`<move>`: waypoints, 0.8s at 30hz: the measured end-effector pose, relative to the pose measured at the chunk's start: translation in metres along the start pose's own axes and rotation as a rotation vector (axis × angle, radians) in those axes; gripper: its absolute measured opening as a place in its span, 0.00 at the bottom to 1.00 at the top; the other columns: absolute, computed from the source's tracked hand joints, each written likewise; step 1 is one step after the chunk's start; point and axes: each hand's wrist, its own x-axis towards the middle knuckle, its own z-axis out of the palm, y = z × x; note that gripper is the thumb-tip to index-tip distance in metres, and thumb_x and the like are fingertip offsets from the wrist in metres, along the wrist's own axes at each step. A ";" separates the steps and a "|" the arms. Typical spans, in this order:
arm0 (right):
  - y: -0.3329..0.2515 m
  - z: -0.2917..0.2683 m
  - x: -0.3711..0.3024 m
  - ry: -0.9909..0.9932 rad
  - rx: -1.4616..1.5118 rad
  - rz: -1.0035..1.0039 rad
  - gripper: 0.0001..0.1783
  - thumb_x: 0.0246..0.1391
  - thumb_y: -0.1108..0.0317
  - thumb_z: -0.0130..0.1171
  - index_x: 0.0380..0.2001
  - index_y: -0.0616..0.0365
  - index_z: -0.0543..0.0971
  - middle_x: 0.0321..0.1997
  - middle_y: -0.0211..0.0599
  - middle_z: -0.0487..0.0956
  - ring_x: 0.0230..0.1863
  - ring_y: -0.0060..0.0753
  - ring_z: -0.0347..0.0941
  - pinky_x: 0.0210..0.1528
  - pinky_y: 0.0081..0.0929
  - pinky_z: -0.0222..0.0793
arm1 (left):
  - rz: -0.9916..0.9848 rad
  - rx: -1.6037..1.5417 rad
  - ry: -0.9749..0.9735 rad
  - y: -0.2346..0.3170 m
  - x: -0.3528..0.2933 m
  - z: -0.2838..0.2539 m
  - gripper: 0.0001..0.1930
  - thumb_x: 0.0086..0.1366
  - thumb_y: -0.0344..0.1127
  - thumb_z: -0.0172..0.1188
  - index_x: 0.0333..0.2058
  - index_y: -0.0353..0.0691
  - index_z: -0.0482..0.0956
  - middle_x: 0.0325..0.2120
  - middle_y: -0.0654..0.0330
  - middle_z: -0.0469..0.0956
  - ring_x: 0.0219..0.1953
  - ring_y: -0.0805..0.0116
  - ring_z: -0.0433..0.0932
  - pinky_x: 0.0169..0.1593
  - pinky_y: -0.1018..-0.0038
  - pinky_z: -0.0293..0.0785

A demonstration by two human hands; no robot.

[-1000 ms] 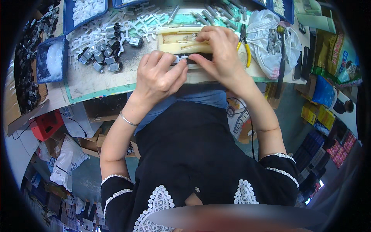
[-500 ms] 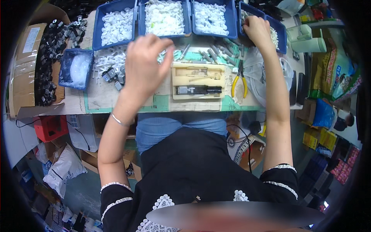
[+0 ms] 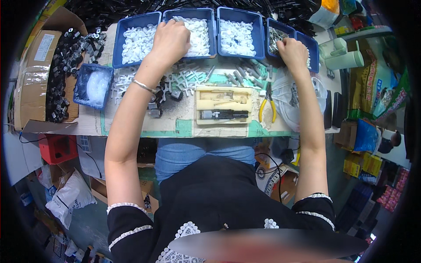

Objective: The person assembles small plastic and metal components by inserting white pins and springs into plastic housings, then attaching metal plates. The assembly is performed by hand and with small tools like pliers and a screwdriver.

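My left hand (image 3: 172,40) reaches over the left side of a blue bin (image 3: 213,33) of small white plastic parts (image 3: 198,37). Its fingers curl down and their tips are hidden. At the far right, my right hand (image 3: 293,55) dips its closed fingers into a blue bin (image 3: 272,51) of thin metal pins (image 3: 277,36); what they grip, if anything, cannot be made out. On the table between my arms lies a cream fixture block (image 3: 223,94) with a black-and-silver part (image 3: 223,115) in its lower slot. Yellow-handled pliers (image 3: 267,107) rest beside it.
More blue bins of white parts (image 3: 237,35) stand along the back. A small blue tub (image 3: 91,87) and a cardboard box (image 3: 35,83) of black parts are at left. Grey tubes (image 3: 239,76), a plastic bag (image 3: 287,101) and a pale green cup (image 3: 348,59) lie about.
My left hand has gone from above the table's middle to the second bin. My right hand stays at the pin bin, its fingers lower against the pins. The view has shifted slightly.
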 end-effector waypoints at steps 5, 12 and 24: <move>-0.008 -0.018 -0.010 0.136 0.243 0.089 0.20 0.50 0.55 0.48 0.19 0.60 0.78 0.21 0.52 0.76 0.28 0.54 0.74 0.32 0.43 0.69 | -0.144 -0.493 0.216 -0.005 -0.012 0.003 0.05 0.53 0.31 0.60 0.26 0.36 0.79 0.25 0.57 0.78 0.30 0.62 0.77 0.35 0.71 0.72; -0.089 -0.061 -0.074 -0.317 1.180 -0.209 0.15 0.50 0.65 0.47 0.18 0.65 0.73 0.16 0.38 0.71 0.18 0.28 0.65 0.24 0.29 0.62 | -0.469 -1.494 0.150 0.046 -0.040 -0.017 0.08 0.55 0.31 0.63 0.30 0.32 0.79 0.27 0.58 0.81 0.29 0.73 0.79 0.34 0.79 0.75; -0.128 -0.076 -0.121 -0.099 1.172 -0.392 0.11 0.45 0.67 0.49 0.15 0.62 0.71 0.16 0.43 0.70 0.20 0.45 0.67 0.26 0.37 0.63 | -0.598 -2.430 -0.014 0.103 -0.091 -0.035 0.05 0.57 0.25 0.61 0.32 0.30 0.78 0.28 0.55 0.79 0.30 0.68 0.80 0.36 0.79 0.79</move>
